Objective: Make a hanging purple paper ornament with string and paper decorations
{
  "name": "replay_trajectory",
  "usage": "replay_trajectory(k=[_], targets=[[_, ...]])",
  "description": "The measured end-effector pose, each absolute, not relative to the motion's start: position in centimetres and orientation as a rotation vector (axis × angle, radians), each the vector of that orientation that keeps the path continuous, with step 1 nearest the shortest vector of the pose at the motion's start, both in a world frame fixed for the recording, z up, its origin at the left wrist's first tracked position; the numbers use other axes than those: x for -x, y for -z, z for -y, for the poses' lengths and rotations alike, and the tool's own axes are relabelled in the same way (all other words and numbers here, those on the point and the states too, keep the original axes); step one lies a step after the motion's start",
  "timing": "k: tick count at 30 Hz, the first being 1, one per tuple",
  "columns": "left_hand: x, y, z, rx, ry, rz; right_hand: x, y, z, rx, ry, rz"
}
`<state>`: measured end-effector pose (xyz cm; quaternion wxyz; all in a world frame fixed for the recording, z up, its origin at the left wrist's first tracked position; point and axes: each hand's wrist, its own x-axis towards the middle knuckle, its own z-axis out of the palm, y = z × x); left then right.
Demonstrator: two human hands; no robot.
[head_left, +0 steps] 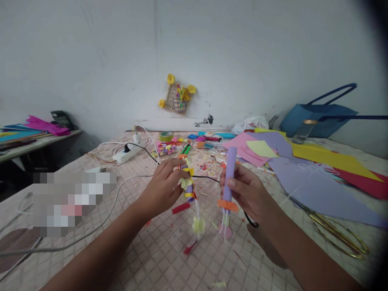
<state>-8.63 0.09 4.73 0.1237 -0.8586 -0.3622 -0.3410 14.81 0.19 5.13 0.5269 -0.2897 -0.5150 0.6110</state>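
My left hand point(165, 182) is closed around a purple paper tube decorated with yellow bands and pale yellow paper flowers point(189, 189). White strings hang from its lower end, carrying a pale yellow paper flower point(198, 225) and a dark pink paper piece point(190, 247). Upright in my right hand point(247, 184), pinched between thumb and fingers, is a plainer purple paper tube point(230, 165). An orange paper piece point(227, 205) sits at its lower part, with white strings and a pink paper disc point(225, 231) below. A red paper strip point(181, 208) lies on the table between my hands.
Coloured paper sheets point(321, 186) cover the table's right side, near gold bangle-like rings point(339, 234). A glass jar point(304, 132) and blue bag point(318, 117) stand behind. Cables run from a white power strip point(129, 152) at left. Paper scraps point(209, 166) and a tape roll point(166, 136) lie farther back.
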Motion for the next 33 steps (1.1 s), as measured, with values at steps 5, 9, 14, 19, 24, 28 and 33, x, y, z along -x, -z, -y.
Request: replay_trajectory(k=[5,9,14,19,24,28,33], targets=[[9.2,-3.9,-1.2,2.483,0.915,1.075,-14.9,-4.8,-0.3,0.677,-1.445,1.264],[9.4,-3.7,-1.5,2.427,0.984,1.050,-14.7,-4.7,-0.4,0.643,-1.477,1.290],[9.0,-3.6,-1.1,2.326,1.050,0.959,-14.5,-4.5,-0.5,0.638,-1.499,1.279],[8.7,-3.6,-0.9,2.260,1.073,0.912,-14.6,-4.5,-0.3,0.651,-1.500,1.232],[8.5,-3.7,-0.6,2.208,1.129,0.886,-14.5,-4.8,-0.1,0.702,-1.538,1.195],[8.5,-3.7,-0.4,2.183,1.130,0.882,-14.3,-4.7,-0.1,0.690,-1.555,1.217],[8.5,-3.6,-0.3,2.162,1.098,0.885,-14.3,-4.5,-0.3,0.685,-1.533,1.239]])
